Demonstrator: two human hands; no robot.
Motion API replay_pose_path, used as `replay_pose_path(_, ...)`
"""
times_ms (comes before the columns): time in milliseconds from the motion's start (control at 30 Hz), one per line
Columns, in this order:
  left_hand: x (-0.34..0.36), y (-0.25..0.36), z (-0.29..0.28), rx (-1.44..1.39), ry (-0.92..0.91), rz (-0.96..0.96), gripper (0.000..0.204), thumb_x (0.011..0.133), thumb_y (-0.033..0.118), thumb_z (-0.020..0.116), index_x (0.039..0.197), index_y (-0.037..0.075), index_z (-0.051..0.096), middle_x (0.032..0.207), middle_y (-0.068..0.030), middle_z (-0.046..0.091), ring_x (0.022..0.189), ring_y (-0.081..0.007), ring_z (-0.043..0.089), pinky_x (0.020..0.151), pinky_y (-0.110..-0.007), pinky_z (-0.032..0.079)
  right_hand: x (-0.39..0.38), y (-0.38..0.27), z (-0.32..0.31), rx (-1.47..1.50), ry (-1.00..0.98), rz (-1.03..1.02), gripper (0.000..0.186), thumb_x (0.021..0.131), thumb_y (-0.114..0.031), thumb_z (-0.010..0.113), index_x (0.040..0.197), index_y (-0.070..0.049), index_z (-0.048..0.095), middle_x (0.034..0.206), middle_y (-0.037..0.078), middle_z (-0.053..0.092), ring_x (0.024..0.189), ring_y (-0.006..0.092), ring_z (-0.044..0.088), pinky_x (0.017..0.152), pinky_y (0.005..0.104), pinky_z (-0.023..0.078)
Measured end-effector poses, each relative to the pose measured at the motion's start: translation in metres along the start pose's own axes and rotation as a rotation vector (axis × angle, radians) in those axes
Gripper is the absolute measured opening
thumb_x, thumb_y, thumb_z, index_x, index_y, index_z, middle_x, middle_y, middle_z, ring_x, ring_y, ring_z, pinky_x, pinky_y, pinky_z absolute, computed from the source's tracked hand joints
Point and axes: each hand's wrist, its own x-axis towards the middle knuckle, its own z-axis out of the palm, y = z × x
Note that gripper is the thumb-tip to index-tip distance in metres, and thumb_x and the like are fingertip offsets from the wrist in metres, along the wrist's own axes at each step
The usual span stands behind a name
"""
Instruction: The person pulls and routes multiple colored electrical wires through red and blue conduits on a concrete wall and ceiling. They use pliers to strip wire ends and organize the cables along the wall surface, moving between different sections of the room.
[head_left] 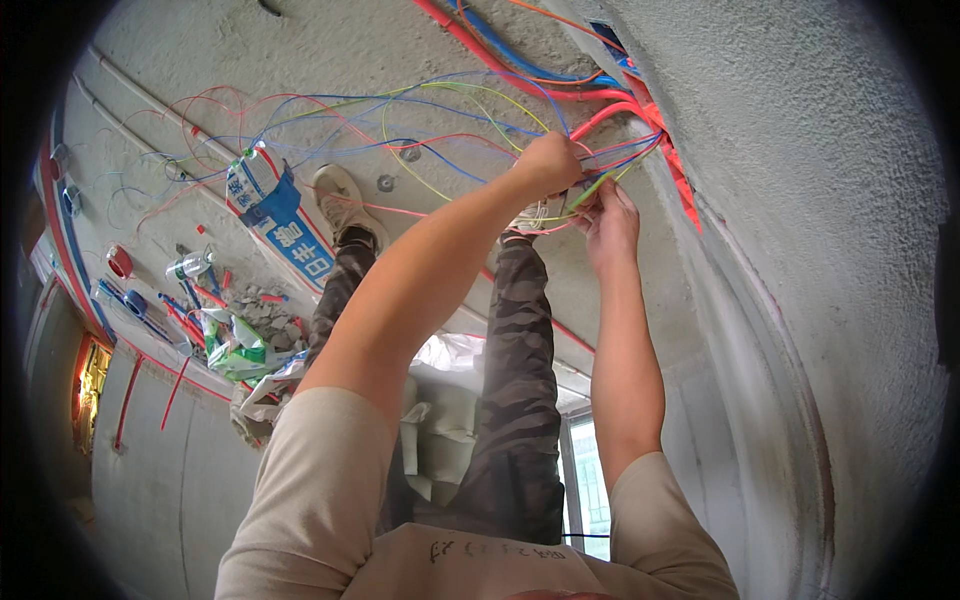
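Rough grey plaster covers the wall (800, 200) on the right, and the bare concrete floor (330, 50) spreads away beyond the person's feet, its surface gritty and unfinished. On that floor, well left of the hands, lies a flat blue-and-white printed sack (275, 225) with a red edge, long and rectangular. Nearer the lower left sits a crumpled green-and-white plastic bag (232, 345) beside a small heap of grey rubble (262, 303); what the bag holds cannot be made out. A clear plastic bottle (190, 266) lies on its side just above the bag, and a small red round roll (120, 262) rests near it.

Thin loose wires in blue, red and yellow-green (400, 120) loop across the floor and gather toward a slot in the wall, where red and blue plastic conduit pipes (560, 75) run in.

The left hand (548, 163) is closed in a fist around a bundle of those thin wires, right where they meet at the wall. The right hand (608, 218) sits just beside and below it, fingers pinched on a short yellow-green wire end (592, 190); whether a tool is in that hand cannot be told. Both bare forearms reach up from beige short sleeves (320, 480). Camouflage trousers (520, 380) and a pale worn shoe (340, 200) show below.
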Motion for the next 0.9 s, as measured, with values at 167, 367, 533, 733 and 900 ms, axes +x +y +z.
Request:
replay_pose_path(167, -0.017, 0.016, 0.000, -0.306, 0.177, -0.053, 0.025, 0.078, 0.003, 0.067, 0.101, 0.000, 0.077, 0.078, -0.0154, 0.073, 0.062, -0.0227, 0.071, 0.055, -0.037, 0.056, 0.015, 0.002, -0.007, 0.080, 0.032, -0.046, 0.020, 0.100, -0.022, 0.061, 0.092, -0.006, 0.069, 0.063, -0.002, 0.049, 0.055, 0.0123, 0.046, 0.057, 0.0314, 0.046)
replay_pose_path(367, 0.001, -0.021, -0.031, -0.337, -0.008, 0.078, 0.016, 0.080, 0.006, 0.074, 0.094, -0.001, 0.076, 0.077, -0.0099, 0.071, 0.068, -0.0158, 0.067, 0.061, -0.031, 0.053, 0.001, 0.005, -0.022, -0.101, -0.187, 0.222, 0.013, 0.093, -0.017, 0.068, 0.091, -0.005, 0.072, 0.065, 0.000, 0.056, 0.057, 0.0146, 0.053, 0.061, 0.0333, 0.051)
replay_pose_path(533, -0.028, -0.006, -0.055, -0.109, -0.196, 0.091, 0.019, 0.087, 0.019, 0.074, 0.087, 0.000, 0.074, 0.070, -0.0070, 0.067, 0.063, -0.0123, 0.062, 0.057, -0.029, 0.046, -0.013, 0.015, 0.000, -0.041, -0.203, 0.169, 0.030, 0.096, -0.020, 0.064, 0.120, -0.002, 0.064, 0.094, 0.006, 0.069, 0.087, 0.0171, 0.067, 0.074, 0.0360, 0.055)
replay_pose_path(733, -0.082, 0.003, -0.081, -0.318, -0.336, 0.044, 0.025, 0.088, 0.025, 0.075, 0.096, 0.002, 0.074, 0.064, -0.0024, 0.058, 0.057, -0.0107, 0.053, 0.054, -0.028, 0.041, 0.012, -0.010, 0.022, 0.282, -0.199, -0.123, 0.042, 0.104, -0.033, 0.057, 0.138, -0.008, 0.053, 0.115, 0.001, 0.067, 0.100, 0.0125, 0.062, 0.085, 0.0332, 0.049)
replay_pose_path(900, -0.090, 0.005, -0.113, 0.032, 0.003, 0.295, 0.032, 0.084, 0.020, 0.076, 0.112, 0.005, 0.072, 0.077, -0.0067, 0.067, 0.073, -0.0170, 0.064, 0.065, -0.031, 0.049, 0.018, -0.014, 0.036, 0.437, -0.140, -0.183, 0.026, 0.105, -0.029, 0.057, 0.116, -0.007, 0.065, 0.102, -0.002, 0.065, 0.084, 0.0096, 0.056, 0.067, 0.0285, 0.043)
